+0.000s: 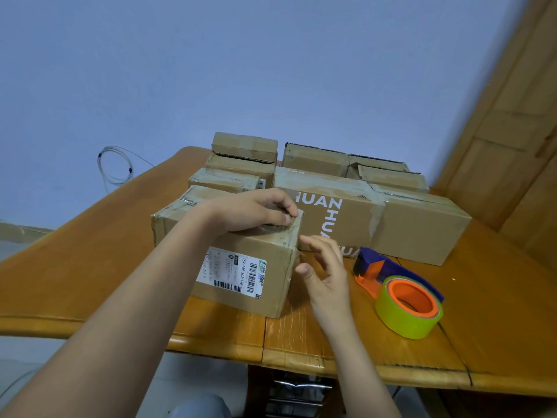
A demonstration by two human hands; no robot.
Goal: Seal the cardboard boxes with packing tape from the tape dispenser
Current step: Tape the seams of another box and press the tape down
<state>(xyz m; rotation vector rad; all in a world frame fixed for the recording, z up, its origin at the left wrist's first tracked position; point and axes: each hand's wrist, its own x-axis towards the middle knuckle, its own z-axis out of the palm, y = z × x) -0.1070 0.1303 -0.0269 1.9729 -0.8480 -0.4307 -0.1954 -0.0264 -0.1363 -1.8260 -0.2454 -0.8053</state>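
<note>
A small cardboard box (pixel 241 276) with a white shipping label on its near side stands near the table's front edge. My left hand (pixel 253 211) lies on its top, fingers curled down over the top right edge. My right hand (pixel 324 270) is at the box's right end, fingers straight and spread, fingertips at the taped corner. The tape dispenser (pixel 401 285), blue and orange with a yellow-green roll, lies on the table to the right of my right hand, apart from it.
A long box (pixel 401 227) printed HUAN lies behind the dispenser. Several more cardboard boxes (pixel 244 158) are stacked at the back. The wooden table (pixel 90 251) has a seam near its front. A wooden door (pixel 512 131) stands right; a wire coil (pixel 116 165) hangs left.
</note>
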